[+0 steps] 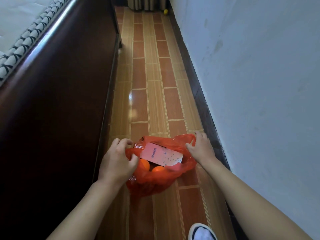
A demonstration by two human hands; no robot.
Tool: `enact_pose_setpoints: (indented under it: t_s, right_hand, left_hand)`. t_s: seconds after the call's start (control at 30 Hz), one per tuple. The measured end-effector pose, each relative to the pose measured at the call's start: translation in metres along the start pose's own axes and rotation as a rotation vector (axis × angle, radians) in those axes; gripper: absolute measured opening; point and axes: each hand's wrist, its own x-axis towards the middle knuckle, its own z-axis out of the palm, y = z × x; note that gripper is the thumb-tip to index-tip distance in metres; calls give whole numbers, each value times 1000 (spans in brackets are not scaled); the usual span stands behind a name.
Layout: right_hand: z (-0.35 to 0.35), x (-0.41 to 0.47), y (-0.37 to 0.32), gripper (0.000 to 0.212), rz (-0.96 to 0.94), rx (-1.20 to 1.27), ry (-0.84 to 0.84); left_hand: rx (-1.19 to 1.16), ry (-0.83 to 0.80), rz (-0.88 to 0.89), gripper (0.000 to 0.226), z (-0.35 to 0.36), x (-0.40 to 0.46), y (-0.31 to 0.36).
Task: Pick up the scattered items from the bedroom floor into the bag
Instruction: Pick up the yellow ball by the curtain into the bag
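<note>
A red plastic bag sits on the tiled floor between the bed and the wall, its mouth pulled wide. Inside it lie a pale pink box with printed lettering and two orange balls, partly hidden by the box and the bag's folds. My left hand pinches the bag's left rim. My right hand grips the right rim and handle. Far down the aisle a small yellow ball rests on the floor by the wall.
A dark wooden bed frame runs along the left, a white wall with a dark skirting board along the right. The narrow strip of tiled floor leads to a curtain at the far end. My shoe shows at the bottom.
</note>
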Motion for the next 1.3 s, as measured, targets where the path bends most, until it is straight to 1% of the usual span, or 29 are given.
enact_pose_setpoints:
  t_s: [0.1,0.27,0.37,0.47,0.63,0.77,0.9,1.07,1.3]
  right_hand:
    - [8,4,2,62,-32,0,-1]
    - [10,5,2,34,-126,-1,61]
    - [8,4,-3,19,-185,11,95]
    - [5,5,-7,11,-223,20,114]
    - [-7,1,-15,8,-266,100,159]
    - [-21,-22,-24,11,-260,226,190]
    - [-39,-58,-36,11,-227,342,184]
    - [-81,-115,-56,10,-178,366,114]
    - [-193,-178,-111,9,-159,353,84]
  left_hand:
    - [29,-7,4,27,1,0,-1]
    - [56,-9,12,14,3,3,6]
    - [66,-8,-9,11,5,7,10]
    - [61,-10,-26,10,9,11,10]
    - [25,14,-55,9,11,11,15]
    - [-43,50,-144,11,8,-3,23]
    - [-162,52,-253,11,-5,-40,35]
    - [-201,44,-324,4,-55,-78,57]
    - [-144,14,-300,10,-159,-90,132]
